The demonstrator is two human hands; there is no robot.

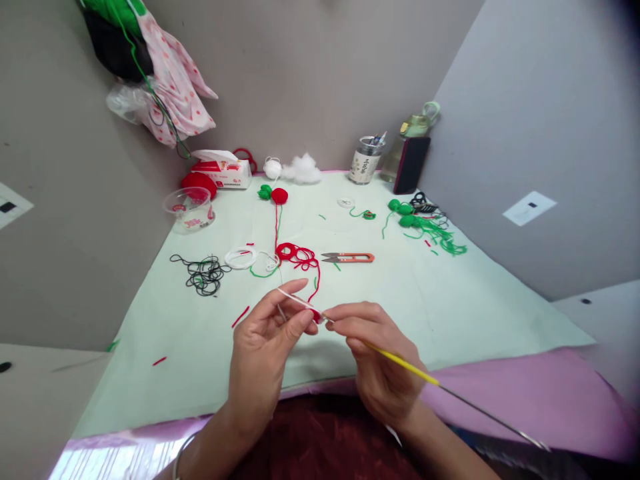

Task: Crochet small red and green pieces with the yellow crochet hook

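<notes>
My left hand (267,333) pinches a small red crochet piece (316,316) between thumb and fingers. White yarn (300,300) runs over its raised index finger towards the piece. In my right hand (383,353) is a crochet hook (410,368) with a yellow grip, its long metal shaft sticking out to the lower right. The hook's tip meets the red piece, where the fingers of both hands nearly touch. Red yarn (319,280) leads from the piece up to a loose red coil (300,255) on the table.
Orange thread snips (350,257) lie just beyond my hands. Tangled black cord (203,275) rests on the left, green yarn pieces (433,230) on the right. Along the back stand a tissue box (225,172), a plastic tub (193,217), a pen cup (365,163) and a phone (413,165).
</notes>
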